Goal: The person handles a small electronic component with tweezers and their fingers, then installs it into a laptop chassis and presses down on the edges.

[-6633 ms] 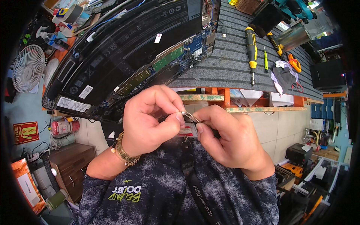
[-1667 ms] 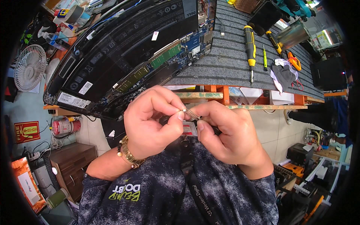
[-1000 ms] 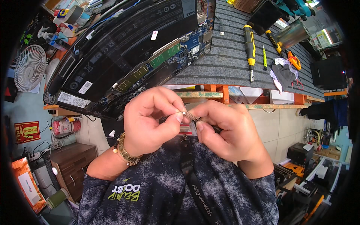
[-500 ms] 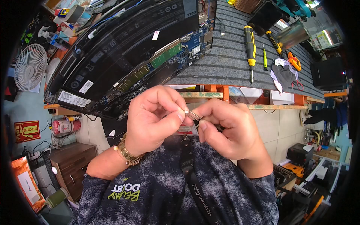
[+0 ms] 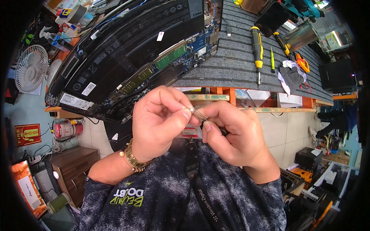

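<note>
In front of my chest both hands meet around a small thin piece with a pale, shiny end (image 5: 191,110) and narrow light strands (image 5: 199,116), perhaps fine wires; its exact kind is too small to tell. The pale end is pinched between thumb and forefinger of my left hand (image 5: 160,125). My right hand (image 5: 236,133) grips the strands close beside it, thumb against bent fingers. Beyond my left hand an opened laptop (image 5: 142,42) lies on the bench, its black battery, green memory module (image 5: 169,57) and blue circuit board (image 5: 198,48) showing.
On the grey ribbed mat (image 5: 231,71) lie a yellow-and-black screwdriver (image 5: 256,48), a slim green screwdriver (image 5: 272,59), an orange-handled tool (image 5: 302,62) and a crumpled cloth (image 5: 291,76). A white fan (image 5: 31,69) stands far left. At right, a person's dark-trousered legs (image 5: 333,120) show.
My hands have shifted only slightly, still pinching the small piece, which has tilted a little. At the far right the other person's legs and feet have moved.
</note>
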Available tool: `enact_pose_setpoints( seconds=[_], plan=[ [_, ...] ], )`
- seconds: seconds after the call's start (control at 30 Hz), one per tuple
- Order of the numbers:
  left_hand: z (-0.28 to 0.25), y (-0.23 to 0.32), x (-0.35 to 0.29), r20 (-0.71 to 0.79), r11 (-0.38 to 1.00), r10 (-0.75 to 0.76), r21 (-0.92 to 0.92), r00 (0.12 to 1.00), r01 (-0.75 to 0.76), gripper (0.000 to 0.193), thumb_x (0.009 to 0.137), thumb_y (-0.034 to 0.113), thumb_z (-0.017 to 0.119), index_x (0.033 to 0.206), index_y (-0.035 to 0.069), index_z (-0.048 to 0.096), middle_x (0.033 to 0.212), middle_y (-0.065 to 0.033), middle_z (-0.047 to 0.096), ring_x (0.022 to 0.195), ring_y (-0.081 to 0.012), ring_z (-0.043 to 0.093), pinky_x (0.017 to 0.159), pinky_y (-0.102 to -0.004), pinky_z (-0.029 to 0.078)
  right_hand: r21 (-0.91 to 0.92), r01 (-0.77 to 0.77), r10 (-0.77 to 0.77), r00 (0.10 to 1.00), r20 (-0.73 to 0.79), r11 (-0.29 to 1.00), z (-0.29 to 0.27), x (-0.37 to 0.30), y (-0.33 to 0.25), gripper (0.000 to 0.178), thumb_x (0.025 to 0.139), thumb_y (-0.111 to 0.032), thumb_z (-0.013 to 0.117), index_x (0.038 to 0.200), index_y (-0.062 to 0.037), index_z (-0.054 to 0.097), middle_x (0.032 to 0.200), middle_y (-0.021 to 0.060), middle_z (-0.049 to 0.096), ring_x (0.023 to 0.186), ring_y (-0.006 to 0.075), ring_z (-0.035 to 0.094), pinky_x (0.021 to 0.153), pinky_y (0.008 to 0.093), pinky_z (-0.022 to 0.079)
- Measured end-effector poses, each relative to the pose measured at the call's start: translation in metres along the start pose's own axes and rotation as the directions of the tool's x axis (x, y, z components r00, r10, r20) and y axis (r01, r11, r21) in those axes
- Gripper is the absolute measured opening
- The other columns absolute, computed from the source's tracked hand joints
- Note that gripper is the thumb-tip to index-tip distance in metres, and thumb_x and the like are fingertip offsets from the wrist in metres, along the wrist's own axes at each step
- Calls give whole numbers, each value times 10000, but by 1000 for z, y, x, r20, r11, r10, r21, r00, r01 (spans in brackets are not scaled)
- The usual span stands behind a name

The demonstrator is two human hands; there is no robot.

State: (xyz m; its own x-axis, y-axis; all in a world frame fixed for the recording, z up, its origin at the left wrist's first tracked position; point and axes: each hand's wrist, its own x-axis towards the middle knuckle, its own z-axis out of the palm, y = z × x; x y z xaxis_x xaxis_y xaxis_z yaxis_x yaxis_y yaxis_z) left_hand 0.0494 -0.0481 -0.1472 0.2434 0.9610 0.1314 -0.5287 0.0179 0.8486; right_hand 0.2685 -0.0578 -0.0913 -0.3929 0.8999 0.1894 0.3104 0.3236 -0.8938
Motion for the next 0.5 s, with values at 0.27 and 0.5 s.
enact_pose_setpoints(
  seconds=[0.27,0.5],
  plan=[
    [2,0,0,-35,996,-50,-76,998,47,102,1070,-69,666,1036,15,620,1132,-129,703,972,-192,809,896,-359,690,25,-2,3,998,-64,1000,10,-2,8,150,1004,17,729,1146,-25,755,745,75,747,591,184,742,566,332,548],
    [2,-2,1,-52,992,-71,-105,996,66,74,1070,-52,669,1048,5,626,1156,-131,694,978,-199,814,905,-369,691,16,14,-13,997,-82,1000,12,-2,14,156,1003,24,731,1151,-23,747,720,62,716,556,152,694,544,324,515]
  ],
)
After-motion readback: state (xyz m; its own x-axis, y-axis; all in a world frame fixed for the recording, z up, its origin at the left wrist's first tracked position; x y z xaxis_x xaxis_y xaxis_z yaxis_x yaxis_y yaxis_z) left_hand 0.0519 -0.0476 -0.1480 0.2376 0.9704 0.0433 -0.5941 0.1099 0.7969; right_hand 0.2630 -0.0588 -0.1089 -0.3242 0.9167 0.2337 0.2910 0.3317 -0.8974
